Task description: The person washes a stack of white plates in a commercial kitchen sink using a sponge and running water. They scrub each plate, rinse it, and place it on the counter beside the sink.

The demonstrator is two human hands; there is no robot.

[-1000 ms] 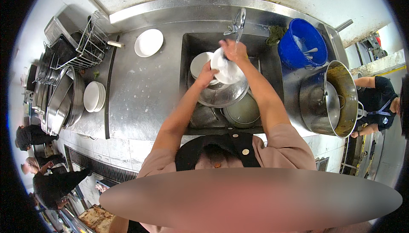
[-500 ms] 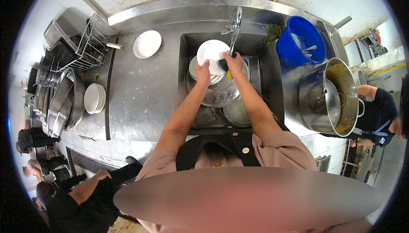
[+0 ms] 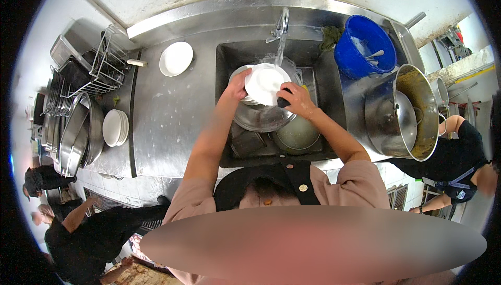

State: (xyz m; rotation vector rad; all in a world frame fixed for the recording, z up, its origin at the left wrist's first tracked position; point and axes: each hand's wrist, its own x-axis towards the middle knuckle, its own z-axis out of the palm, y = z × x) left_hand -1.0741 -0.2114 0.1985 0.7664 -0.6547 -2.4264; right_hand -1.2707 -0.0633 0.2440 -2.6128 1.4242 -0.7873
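Note:
Over the sink, my left hand grips the left rim of a white plate, which lies tilted above other white plates. My right hand is closed round a dark scrubbing sponge at the plate's lower right edge. Water runs from the tap just beyond the plate. Under the plates is a round metal basin, and a round pan with cloudy water sits nearer me in the sink.
On the left counter are a lone white dish, a stack of white dishes, a wire rack and metal bowls. A blue bucket with utensils and a large pot stand right. People are at both sides.
The plate has shifted slightly right and down, out from under the water stream. My right hand has moved down from the stream to the plate's lower right edge with the sponge.

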